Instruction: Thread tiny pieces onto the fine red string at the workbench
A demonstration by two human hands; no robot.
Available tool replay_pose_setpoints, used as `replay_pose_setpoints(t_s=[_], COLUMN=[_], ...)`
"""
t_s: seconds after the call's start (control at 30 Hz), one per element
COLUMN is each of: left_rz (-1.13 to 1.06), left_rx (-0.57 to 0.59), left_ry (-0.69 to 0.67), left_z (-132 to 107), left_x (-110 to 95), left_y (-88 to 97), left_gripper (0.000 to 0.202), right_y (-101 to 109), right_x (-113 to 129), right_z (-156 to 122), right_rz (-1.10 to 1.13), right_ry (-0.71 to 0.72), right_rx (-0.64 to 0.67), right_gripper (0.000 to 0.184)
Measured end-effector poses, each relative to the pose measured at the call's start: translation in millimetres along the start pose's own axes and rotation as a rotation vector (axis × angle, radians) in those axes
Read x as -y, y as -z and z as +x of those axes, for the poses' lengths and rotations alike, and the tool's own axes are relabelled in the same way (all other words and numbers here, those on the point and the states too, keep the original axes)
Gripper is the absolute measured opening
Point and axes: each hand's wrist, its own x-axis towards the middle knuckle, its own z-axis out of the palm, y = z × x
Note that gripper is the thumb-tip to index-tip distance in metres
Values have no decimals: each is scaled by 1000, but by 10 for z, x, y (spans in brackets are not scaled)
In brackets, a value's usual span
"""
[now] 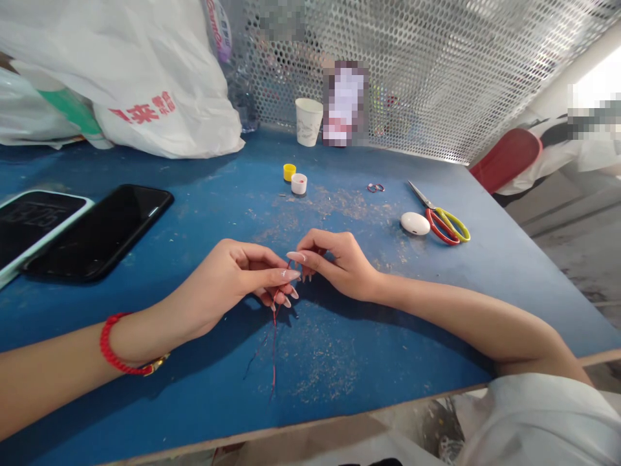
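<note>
Thin red cord (274, 336) hangs down from between my hands, its dark loose ends trailing over the blue tabletop. My left hand (245, 278), with a braided red bracelet (110, 343) at the wrist, pinches the cord between thumb and fingers. Close against it, my right hand (334, 262) has thumb and index pressed together at the cord's upper end. The fingertips nearly touch and hide the part of the cord between them. Beyond the hands stand a small white cap (299, 185) with something tiny and red in it and a yellow cap (290, 172).
Scissors (441, 223) with red and yellow-green handles lie right, beside a white oval case (415, 224). Small dark cord loops (375, 188) lie behind. Two phones (101, 233) rest left. A paper cup (308, 123), a propped phone (344, 103) and a plastic bag (160, 77) line the back.
</note>
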Motion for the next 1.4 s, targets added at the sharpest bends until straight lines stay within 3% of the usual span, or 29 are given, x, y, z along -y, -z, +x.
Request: replay_pose_setpoints(t_s=[0.23,0.47,0.77,0.9,1.17,1.4], left_rz=[-12,2,87,120,90,110], left_rx=[-6,112,196,197,140,121], left_ry=[3,25,51,45,11,-18], left_z=[-25,-4,-25,-20,-20,-37], left_x=[-32,-22,-45,-21,23,24], left_y=[6,87,83,85,51,38], left_gripper=[11,12,14,14,17,19], right_y=[29,134,125,111,71,49], right_x=[22,-51,-60,-42,24,37], right_z=[-24,-59,-74,-86,-110,-129], right_rz=[-58,-235,-447,-509,-353,-418], right_ry=[70,350,518,506,346,348], right_rx=[-98,82,109,154,164,164], right_gripper=[27,22,16,19,18,19])
